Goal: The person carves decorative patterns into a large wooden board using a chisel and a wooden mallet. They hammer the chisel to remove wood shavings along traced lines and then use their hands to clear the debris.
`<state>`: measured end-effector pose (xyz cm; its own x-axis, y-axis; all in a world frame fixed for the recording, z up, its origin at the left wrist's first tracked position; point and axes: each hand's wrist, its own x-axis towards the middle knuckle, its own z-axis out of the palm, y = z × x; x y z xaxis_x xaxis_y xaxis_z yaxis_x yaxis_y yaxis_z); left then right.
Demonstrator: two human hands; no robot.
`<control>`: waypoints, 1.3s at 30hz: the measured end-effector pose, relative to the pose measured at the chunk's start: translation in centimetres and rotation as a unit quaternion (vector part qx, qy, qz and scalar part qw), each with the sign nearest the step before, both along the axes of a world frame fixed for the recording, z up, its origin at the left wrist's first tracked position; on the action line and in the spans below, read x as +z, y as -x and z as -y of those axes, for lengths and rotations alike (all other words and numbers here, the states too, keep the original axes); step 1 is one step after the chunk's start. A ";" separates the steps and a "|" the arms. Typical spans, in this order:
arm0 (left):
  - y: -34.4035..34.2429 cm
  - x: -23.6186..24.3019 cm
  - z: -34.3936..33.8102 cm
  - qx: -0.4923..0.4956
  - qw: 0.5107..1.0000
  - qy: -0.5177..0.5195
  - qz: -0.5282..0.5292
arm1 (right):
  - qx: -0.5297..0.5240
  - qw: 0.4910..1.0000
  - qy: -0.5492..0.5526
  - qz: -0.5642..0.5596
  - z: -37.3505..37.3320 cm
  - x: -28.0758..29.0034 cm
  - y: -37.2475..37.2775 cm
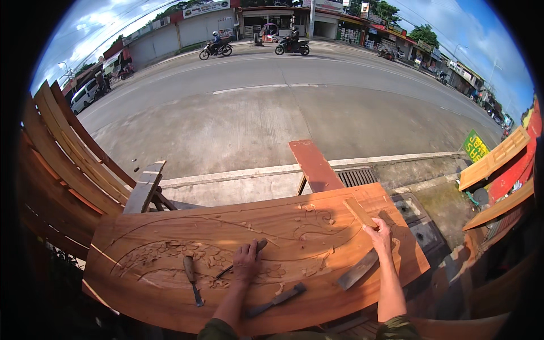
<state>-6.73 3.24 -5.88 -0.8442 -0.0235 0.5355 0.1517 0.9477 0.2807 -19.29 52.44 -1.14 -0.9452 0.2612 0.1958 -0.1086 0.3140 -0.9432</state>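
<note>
Across a large reddish-brown wooden panel (294,249) run carved curving lines and leafy relief, with shavings scattered about. My left hand (246,262) is closed around a carving chisel (260,245); its thin blade slants down toward the carved area. A flat, light-brown wooden block (358,211) is gripped at its lower end in my right hand (381,233), raised over the panel's right part. Left of my left hand lies a wooden-handled chisel (190,269). Another dark chisel (277,299) rests near the front edge. Beside my right forearm is a dark flat bar (358,270).
Tall boards (73,141) lean at the left. A grey plank (144,187) and a red-brown board (315,165) extend beyond the panel's far edge. A drain grate (358,177) lies past it. Motorcycles (292,45) are on the road, and panelled wood (494,157) stands at right.
</note>
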 end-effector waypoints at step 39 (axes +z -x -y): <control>-23.1 6.9 5.4 0.120 0.970 -0.089 0.190 | 0.439 0.811 -0.331 -0.198 24.1 -1.2 -22.3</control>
<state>16.33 -2.13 1.04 -0.9389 -0.3072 0.1552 -0.2142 0.8746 0.4350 3.02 28.34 -2.33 -0.5391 -0.7652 0.3518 -0.8178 0.3757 -0.4360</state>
